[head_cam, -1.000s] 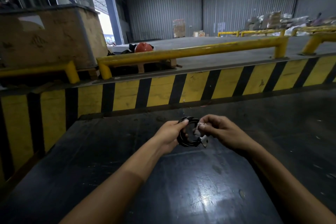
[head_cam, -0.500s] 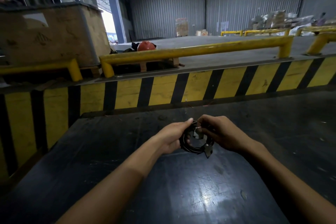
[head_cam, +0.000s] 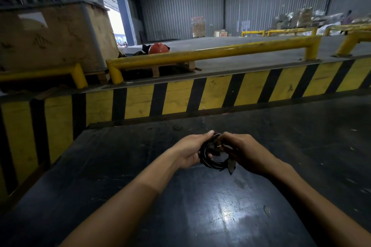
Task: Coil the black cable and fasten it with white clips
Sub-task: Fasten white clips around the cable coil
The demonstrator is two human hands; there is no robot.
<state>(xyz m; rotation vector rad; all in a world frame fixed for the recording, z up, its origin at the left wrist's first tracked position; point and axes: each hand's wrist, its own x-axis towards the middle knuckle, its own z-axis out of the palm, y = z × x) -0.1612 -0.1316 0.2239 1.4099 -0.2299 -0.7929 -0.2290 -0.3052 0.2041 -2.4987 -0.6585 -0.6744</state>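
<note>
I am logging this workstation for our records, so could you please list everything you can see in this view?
cable: one, black, coiled, held between both hands above the table
clip: one visible, white, at the coil by the right fingertips
plug: one, pale, hanging from the coil's lower right
table: one, black, scuffed, in front of the person
barrier: one, yellow and black stripes, behind the table
railings: several, yellow, behind the barrier
crate: one, brown, far left
helmet: one, orange, behind the nearest railing
left hand: one, grip on the coil's left side
right hand: one, grip on the coil's right side
</note>
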